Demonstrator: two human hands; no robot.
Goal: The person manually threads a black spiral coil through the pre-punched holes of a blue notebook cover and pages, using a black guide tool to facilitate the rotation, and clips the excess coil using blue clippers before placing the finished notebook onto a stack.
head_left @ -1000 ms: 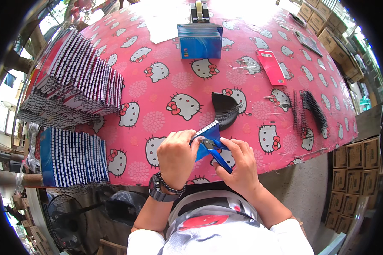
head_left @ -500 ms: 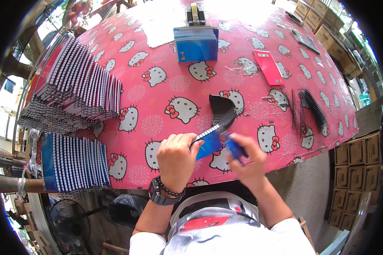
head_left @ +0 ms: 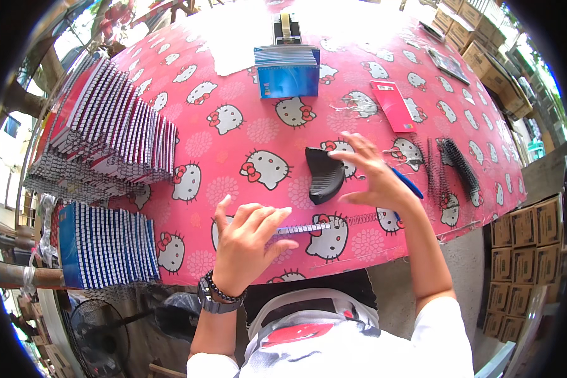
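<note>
- My left hand (head_left: 244,244) pinches the wire spiral (head_left: 334,223) lying along the tabletop (head_left: 246,135) edge.
- My right hand (head_left: 373,177), fingers spread and empty, hovers just above the spiral, beside a black comb stack (head_left: 325,174).

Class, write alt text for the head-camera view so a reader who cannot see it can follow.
A person's left hand presses on a wire spiral on a pink cartoon-cat tablecloth, while the right hand hovers open beside a black comb-like stack. Stacks of spiral notebooks lie to the left.

Left hand (head_left: 246,242) curled, right hand (head_left: 375,179) spread open.
</note>
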